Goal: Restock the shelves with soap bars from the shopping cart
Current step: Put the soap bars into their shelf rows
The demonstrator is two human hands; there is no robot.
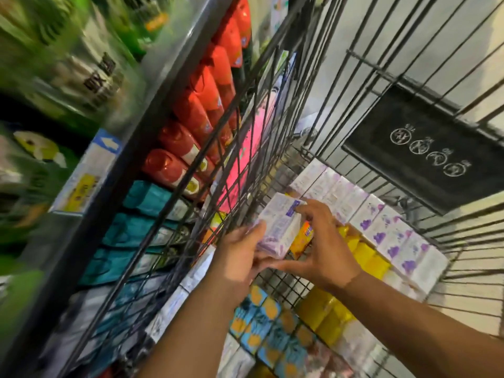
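The white cardboard soap boxes with purple print (281, 227), apparently more than one held as a block, sit just above the stock in the black wire shopping cart (272, 165), close to its shelf-side wall. The left hand (240, 249) cups the near end with curled fingers. The right hand (324, 249) clamps the far side, fingers spread over the top and thumb underneath.

To lift well, I judge the hands should squeeze inward so no box slips out, rise over the cart's rim clear of the wires, then turn towards the shelf.

An orange packet (301, 237) lies just beside the block, with yellow wrapped bars (365, 255) and a row of matching purple-printed boxes (381, 222) along the cart's far edge.

Its lettering is too small to read, as is the box print. The black placard (428, 151) shows four circled pictograms.
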